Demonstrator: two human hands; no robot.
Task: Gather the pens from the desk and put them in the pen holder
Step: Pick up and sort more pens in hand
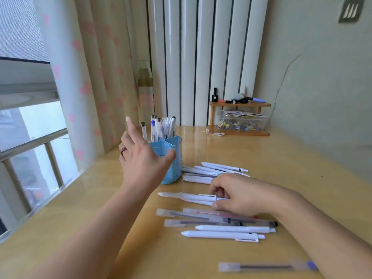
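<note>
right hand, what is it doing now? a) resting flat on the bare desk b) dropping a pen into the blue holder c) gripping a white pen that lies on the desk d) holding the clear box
c: the right hand curls its fingers round a white pen lying on the desk, apart from the blue pen holder.

I can read almost nothing here. High on the wall to my right, a dark square plaque [350, 10] bears three slanted white strokes, a mark rather than letters. My light blue plastic pen holder [174, 164] carries small dark print, and one white click pen [224, 167] has a tiny dark mark, both too blurred to make out.
</note>
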